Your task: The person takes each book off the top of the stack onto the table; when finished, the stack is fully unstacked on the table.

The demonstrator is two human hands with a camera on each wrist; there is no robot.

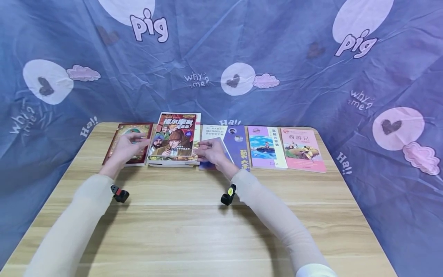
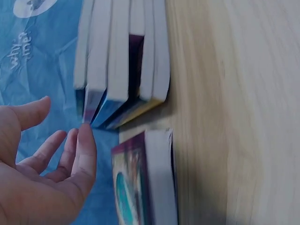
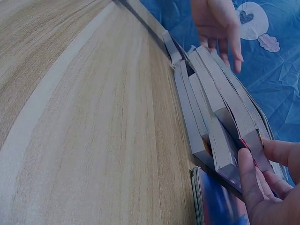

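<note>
A stack of several books (image 1: 174, 132) stands at the back of the table, topped by a comic-style cover with a man in a deerstalker hat. My left hand (image 1: 127, 150) hovers left of the stack, over a dark red book (image 1: 118, 132); in the left wrist view its fingers (image 2: 85, 150) are spread and hold nothing. At the stack's right side my right hand (image 1: 216, 154) pinches the edges of upper books. In the right wrist view, thumb and fingers (image 3: 251, 176) are at their corners, and the books below lie unevenly. Which books are gripped is partly hidden.
Right of the stack lie a blue-purple book (image 1: 237, 144), a lilac book with a sea picture (image 1: 264, 154) and a pink book (image 1: 302, 154). The wooden table (image 1: 180, 223) extends toward me. A blue patterned cloth (image 1: 207, 50) hangs behind and beside it.
</note>
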